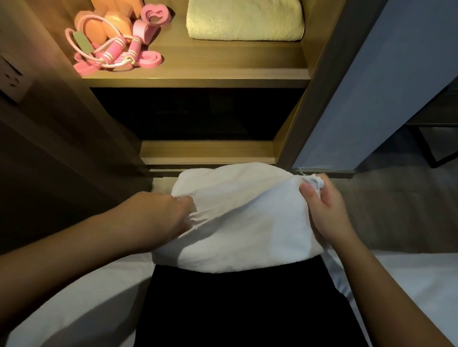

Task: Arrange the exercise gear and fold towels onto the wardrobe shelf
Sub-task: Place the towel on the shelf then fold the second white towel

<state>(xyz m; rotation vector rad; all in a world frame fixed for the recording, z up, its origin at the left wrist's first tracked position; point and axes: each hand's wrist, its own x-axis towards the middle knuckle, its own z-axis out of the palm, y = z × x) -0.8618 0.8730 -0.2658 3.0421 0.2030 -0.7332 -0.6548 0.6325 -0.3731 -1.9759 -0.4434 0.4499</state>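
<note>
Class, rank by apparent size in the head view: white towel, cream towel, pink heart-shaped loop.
1. white towel, though it is nearest the camera, so its true lead is unsure
2. cream towel
3. pink heart-shaped loop

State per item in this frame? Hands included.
white towel: partly folded, held at both sides
left hand: grips the towel's left edge
right hand: pinches its right corner
cream towel: folded, on the shelf
skipping rope: bundled, on the shelf's left
dumbbells: lying behind the rope
</note>
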